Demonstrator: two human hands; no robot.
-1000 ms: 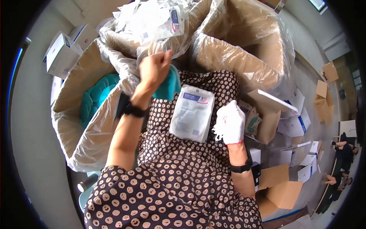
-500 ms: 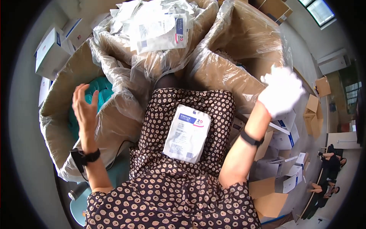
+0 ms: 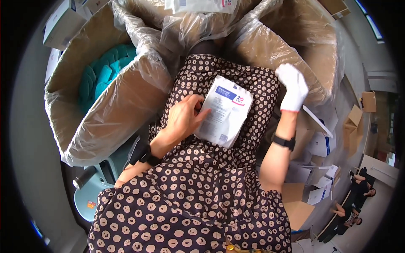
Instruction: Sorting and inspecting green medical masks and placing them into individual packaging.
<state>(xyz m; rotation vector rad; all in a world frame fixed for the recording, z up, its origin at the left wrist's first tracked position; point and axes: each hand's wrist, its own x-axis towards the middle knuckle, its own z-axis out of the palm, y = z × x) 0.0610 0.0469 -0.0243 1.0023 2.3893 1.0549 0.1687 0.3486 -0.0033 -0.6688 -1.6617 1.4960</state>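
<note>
The white pouch (image 3: 225,111) is supported on the patterned lap (image 3: 263,90), printed side up. At its left edge the bare left hand (image 3: 181,118) is placed, fingers curled and thumb parted from them; no closed pinch is seen. To the pouch's right, well apart, the gloved right hand (image 3: 293,86) is raised beside the right carton (image 3: 270,48); whether its fingers are spread or closed cannot be told. Left of the pouch, teal pieces (image 3: 107,69) are contained in the left carton (image 3: 114,120). The pouch could be skewed or slid off by a one-sided push or a tilted lap, its right edge being unheld.
</note>
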